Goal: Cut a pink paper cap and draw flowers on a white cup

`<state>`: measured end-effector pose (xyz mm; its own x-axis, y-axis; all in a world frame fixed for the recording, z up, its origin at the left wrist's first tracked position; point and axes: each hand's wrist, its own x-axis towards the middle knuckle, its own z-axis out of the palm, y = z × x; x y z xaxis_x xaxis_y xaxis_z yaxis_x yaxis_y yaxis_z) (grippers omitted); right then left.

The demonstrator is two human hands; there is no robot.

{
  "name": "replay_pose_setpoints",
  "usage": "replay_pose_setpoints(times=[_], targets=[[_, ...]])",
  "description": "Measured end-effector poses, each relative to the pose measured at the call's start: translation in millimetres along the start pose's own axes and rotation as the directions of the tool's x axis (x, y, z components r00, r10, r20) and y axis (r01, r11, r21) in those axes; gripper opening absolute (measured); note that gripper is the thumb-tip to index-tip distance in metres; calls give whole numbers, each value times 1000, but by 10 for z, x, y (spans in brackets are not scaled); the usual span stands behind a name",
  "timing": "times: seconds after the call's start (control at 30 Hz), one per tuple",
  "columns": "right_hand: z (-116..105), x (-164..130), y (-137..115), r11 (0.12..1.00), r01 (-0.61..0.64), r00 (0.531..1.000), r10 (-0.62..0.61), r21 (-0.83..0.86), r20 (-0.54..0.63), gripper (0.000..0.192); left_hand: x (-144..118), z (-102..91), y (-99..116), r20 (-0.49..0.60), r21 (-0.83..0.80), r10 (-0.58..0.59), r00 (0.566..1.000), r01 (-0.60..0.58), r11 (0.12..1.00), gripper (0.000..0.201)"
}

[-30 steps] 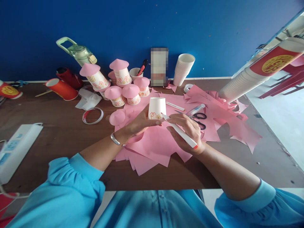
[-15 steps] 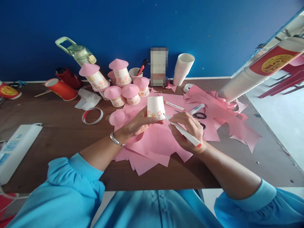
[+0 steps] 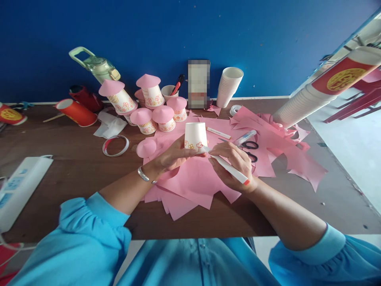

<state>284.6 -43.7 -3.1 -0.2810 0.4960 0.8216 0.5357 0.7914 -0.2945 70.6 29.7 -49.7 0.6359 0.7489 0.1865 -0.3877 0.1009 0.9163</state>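
- Paper cup (image 3: pixel 195 133): we are gripping its left side, left hand (image 3: pixel 175 154).
- White marker (image 3: pixel 233 171): our right hand (image 3: pixel 236 159) is pinching it, right of the cup, long axis slanting toward the cup's lower edge.

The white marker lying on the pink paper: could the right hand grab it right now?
Probably not yet: the right hand already holds another marker. Once freed, it likely could: the lying marker is close by, uncovered on the pink paper.
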Motion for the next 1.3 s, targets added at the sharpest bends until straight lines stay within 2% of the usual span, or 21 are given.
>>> replay_pose_setpoints(times=[0.27, 0.5, 0.7, 0.83, 1.1, 1.3], targets=[[-3, -8, -3, 1000, -6, 1000, 7, -9, 20, 29, 22, 14, 12, -10, -39, -32, 999, 31, 999, 25], [4, -12, 15, 999, -19, 1000, 19, -32, -16, 26, 15, 62, 52, -28, -24, -41, 999, 41, 999, 22], [-4, -2, 8, 999, -18, 1000, 18, -34, -16, 25, -5, 65, 39, -2, -66, -39, 999, 39, 997, 20], [-5, -5, -8, 999, -11, 999, 10, -40, -31, 25, 23, 48, 23, -39, -95, -47, 998, 43, 995, 18], [-9, -19, 15, 999, -39, 998, 38, -28, -52, 24, 44, 96, 112, -47, -178, -86, 995, 76, 981, 40], [7, -48, 19, 997, -61, 998, 59, -56, -37, 27, 40, 70, 86, -69, -161, -72, 995, 60, 985, 37]])
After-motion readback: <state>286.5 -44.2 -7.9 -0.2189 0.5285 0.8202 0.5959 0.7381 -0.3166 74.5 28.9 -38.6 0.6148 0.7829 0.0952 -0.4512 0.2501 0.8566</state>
